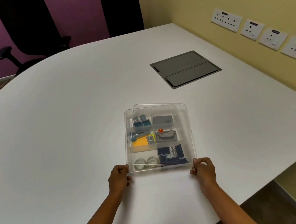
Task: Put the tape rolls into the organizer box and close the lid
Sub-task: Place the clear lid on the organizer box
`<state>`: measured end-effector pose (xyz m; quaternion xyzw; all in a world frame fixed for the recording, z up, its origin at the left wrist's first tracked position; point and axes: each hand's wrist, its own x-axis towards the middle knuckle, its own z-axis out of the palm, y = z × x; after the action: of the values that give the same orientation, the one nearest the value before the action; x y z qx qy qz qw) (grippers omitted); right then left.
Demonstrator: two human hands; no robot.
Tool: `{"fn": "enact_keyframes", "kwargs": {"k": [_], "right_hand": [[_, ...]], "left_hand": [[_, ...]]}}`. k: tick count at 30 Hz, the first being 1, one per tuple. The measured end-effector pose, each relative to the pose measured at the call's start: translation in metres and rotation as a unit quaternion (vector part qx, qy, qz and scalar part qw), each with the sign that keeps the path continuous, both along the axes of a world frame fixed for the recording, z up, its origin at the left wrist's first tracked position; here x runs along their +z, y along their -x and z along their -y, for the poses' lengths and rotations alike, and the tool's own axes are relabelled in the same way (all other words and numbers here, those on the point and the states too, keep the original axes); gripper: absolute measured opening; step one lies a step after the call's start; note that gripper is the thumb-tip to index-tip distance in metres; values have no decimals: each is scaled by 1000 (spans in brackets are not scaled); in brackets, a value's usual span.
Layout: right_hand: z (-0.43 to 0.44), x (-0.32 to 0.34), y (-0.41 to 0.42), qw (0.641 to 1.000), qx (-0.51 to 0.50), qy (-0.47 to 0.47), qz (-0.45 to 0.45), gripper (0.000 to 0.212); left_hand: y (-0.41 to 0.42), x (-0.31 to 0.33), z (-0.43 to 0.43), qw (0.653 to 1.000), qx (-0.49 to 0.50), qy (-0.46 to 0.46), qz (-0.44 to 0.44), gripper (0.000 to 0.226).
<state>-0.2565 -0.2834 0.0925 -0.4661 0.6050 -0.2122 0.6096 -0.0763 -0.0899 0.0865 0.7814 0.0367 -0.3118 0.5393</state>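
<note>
A clear plastic organizer box (pixel 191 134) with several compartments stands on the white table in front of me. Two clear tape rolls (pixel 146 163) lie side by side in its near left compartment. A clear lid (pixel 155 109) lies over the box, skewed and tilted, not seated on the rim. My left hand (pixel 119 177) pinches the lid's near left corner. My right hand (pixel 202 168) pinches its near right corner. The other compartments hold blue and black binder clips, yellow sticky notes, a grey card box and a metal stapler-like piece with an orange dot.
A grey cable hatch (pixel 185 69) is set flush in the table (pixel 60 123) at the far right. Two black office chairs (pixel 121 12) stand beyond the far edge. Wall sockets (pixel 252 27) line the yellow wall on the right. The table's edge runs close at my right.
</note>
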Motion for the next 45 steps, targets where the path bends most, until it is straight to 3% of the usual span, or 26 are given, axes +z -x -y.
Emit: {"fn": "enact_keyframes", "kwargs": {"k": [6,10,19,25,32,38,42,45], "right_hand": [[3,0,-1,994,34,75,-74,5],[-1,1,-5,994,11,87,-70,7],[-1,-1,-8,1000,-18,16,-9,12],[17,6,-5,998,22,-51,3,6],[61,2,-3,973,163,-135,-89,25],[65,0,-10,956,223,-132,-136,34],[65,-3,-12,953,225,-141,-145,31],[65,-2,-13,953,227,-141,-144,28]], "left_hand": [[4,0,3,1000,21,6,2,22],[6,0,7,1000,20,3,7,25],[9,-2,7,998,58,17,5,21],[8,-2,6,998,64,12,-10,19],[4,-2,7,998,58,-7,-35,21],[-3,-3,8,997,30,-51,-57,13],[-6,-6,11,995,19,-78,-60,38],[-7,-6,10,994,7,-81,-70,41]]}}
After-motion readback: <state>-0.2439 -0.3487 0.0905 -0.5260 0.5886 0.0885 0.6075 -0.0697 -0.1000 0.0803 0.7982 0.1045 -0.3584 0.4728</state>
